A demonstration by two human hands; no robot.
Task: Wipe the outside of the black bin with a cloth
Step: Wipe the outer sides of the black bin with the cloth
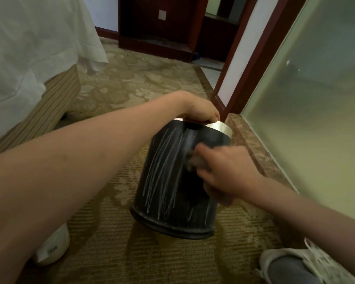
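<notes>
The black bin [168,193] stands on the carpet, tilted away from me, with a silver band round its rim [219,128] and white chalky streaks down its near side. My left hand [199,112] grips the rim at the top. My right hand [223,173] holds a small dark grey cloth [193,159] against the upper right of the bin's side; hand and cloth are blurred by motion.
A bed with white sheets [29,58] stands at the left. A frosted glass panel [316,99] and marble sill [252,144] run along the right. Dark wooden furniture [158,27] is at the back. My white shoes [51,247] [291,261] rest on the patterned carpet.
</notes>
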